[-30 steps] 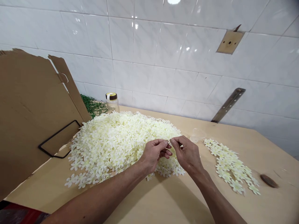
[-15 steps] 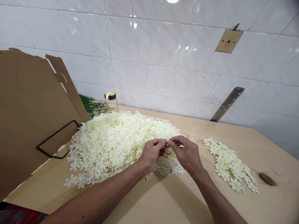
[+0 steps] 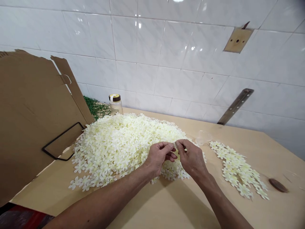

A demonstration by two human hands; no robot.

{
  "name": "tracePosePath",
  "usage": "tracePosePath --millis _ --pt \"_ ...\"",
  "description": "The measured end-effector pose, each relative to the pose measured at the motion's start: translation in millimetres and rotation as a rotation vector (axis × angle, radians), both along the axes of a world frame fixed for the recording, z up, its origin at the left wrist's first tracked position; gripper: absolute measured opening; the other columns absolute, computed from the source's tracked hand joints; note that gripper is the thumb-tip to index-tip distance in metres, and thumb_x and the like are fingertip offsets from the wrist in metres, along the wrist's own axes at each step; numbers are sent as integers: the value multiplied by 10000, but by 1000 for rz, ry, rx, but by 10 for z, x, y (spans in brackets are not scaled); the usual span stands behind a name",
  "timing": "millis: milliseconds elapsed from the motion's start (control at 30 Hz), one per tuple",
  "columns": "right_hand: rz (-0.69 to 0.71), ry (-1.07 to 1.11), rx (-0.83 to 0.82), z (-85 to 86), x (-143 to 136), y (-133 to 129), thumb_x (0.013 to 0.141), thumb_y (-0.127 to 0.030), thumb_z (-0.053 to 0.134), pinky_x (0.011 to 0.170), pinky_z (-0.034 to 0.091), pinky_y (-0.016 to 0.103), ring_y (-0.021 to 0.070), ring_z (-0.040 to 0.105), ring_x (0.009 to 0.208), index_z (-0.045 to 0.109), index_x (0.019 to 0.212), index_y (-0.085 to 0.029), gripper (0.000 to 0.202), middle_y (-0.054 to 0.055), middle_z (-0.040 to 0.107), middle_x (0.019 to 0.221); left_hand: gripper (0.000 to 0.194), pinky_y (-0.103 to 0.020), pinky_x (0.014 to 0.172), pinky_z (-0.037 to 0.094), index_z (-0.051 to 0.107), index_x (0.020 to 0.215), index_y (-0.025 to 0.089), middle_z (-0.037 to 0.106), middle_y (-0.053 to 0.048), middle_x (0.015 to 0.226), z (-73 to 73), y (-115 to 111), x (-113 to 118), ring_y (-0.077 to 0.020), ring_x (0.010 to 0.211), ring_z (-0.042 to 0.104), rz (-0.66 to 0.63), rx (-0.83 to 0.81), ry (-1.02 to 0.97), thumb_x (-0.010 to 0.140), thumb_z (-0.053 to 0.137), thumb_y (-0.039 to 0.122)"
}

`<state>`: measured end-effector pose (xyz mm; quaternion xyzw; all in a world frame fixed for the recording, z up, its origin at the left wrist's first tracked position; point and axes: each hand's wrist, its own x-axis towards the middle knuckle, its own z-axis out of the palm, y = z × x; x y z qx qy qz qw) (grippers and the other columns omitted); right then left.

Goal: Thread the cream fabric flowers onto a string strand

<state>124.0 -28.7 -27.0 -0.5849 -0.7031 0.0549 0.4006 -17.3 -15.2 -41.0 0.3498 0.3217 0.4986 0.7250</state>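
A large heap of pale cream artificial flowers (image 3: 119,140) covers the middle and left of the wooden table (image 3: 147,203). Over the heap's front right part, my left hand (image 3: 160,156) has its thumb and forefinger pinched, its other fingers curled. What it pinches is too small to make out. Just right of it, my right hand (image 3: 189,156) is also in a pinch, its fingertips close to the left ones with a narrow gap between. Anything in that pinch is hidden. Farther right, a smaller strip of the same flowers (image 3: 235,168) lies flat on the table.
Cardboard (image 3: 35,121) stands at the left, with a black wire frame (image 3: 56,140) by it. Behind the heap are a lidded bottle (image 3: 115,105) and green netting (image 3: 96,108). A metal bracket (image 3: 235,106) leans on the tiled wall; a brown oval (image 3: 278,185) lies right.
My right hand's fingertips have moved slightly away from my left hand's, opening a small gap. The whole view has shifted a little, so everything appears slightly farther right.
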Motion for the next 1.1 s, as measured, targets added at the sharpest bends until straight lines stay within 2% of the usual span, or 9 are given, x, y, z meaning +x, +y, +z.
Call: tracePosePath --millis 133,267,433,633,767,867,1000,1100 --pt "41 120 -100 -9 12 -1 929 -445 509 552 486 278 180 637 622 689 884 -202 305 61 720 826 207 -231 525 468 685 805 71 664 -91 765 23 1 -8 -120 551 614 33 -3 26 740 746 259" --pt "53 251 -210 12 37 6 847 -523 620 507 517 263 162 647 554 723 908 -210 335 48 740 848 181 -218 526 462 691 800 74 640 -69 683 22 5 -14 -110 543 599 25 -8 25 762 722 247" --pt "35 182 -176 34 61 0 874 -504 589 526 498 252 147 631 512 727 806 -215 327 17 716 724 236 -225 516 465 671 789 81 659 -84 786 -15 15 1 -110 549 605 -1 -8 24 753 748 302" --pt "52 219 -244 51 63 -10 906 -538 514 513 484 241 145 622 489 684 821 -199 388 -2 630 623 256 -221 522 464 638 776 92 648 -65 704 -40 24 6 -102 515 589 -14 -11 36 769 739 327" --pt "61 314 -327 57 69 16 885 -575 533 513 487 247 147 619 486 671 799 -186 422 5 622 625 266 -221 525 464 624 780 97 639 -63 652 -52 30 -1 -104 502 578 -26 -10 37 784 727 342" --pt "87 452 -366 30 109 57 855 -595 576 498 481 251 140 599 470 656 766 -173 439 8 611 622 250 -216 518 463 618 780 99 651 -70 702 -44 38 -6 -101 513 584 -24 -22 33 778 733 320" --pt "75 638 -346 7 196 105 809 -589 649 474 457 252 120 547 450 660 779 -168 422 -4 583 610 253 -210 502 458 618 776 100 657 -71 782 -31 53 -10 -98 530 597 -9 -32 9 748 761 307" --pt "60 688 -300 24 256 122 794 -566 683 453 419 242 103 495 441 672 787 -169 397 -18 551 591 263 -204 503 453 624 767 98 658 -72 752 -44 69 -14 -96 532 593 -6 -30 11 753 759 324"
